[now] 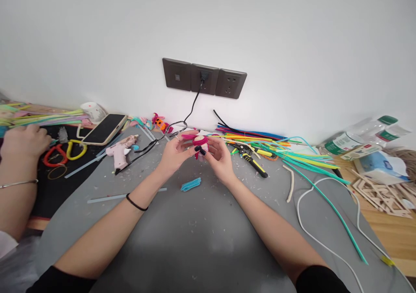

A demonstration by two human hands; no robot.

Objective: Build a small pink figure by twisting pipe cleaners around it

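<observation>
Between both hands, above the grey mat (pixel 214 236), is a small pink and magenta figure (pixel 200 142) that looks made of pipe cleaners. My left hand (pixel 176 151) closes on its left side with thumb and fingers. On the other side my right hand (pixel 218 155) pinches it, the dark-nailed thumb at its front. Fingers cover part of the figure. Just below the hands lies a folded light blue pipe cleaner bundle (pixel 190 184). A pink glue gun (pixel 118 154) rests to the left, and yellow-black pliers (pixel 253 163) lie to the right.
Colourful pipe cleaners (pixel 308 158) spread along the right back. A white cable (pixel 302 223) loops at right, near bottles (pixel 344 143) and wooden pieces (pixel 380 193). At left are a phone (pixel 105 129), scissors (pixel 55 155) and another person's hand (pixel 27 141). Glue sticks (pixel 107 198) lie around.
</observation>
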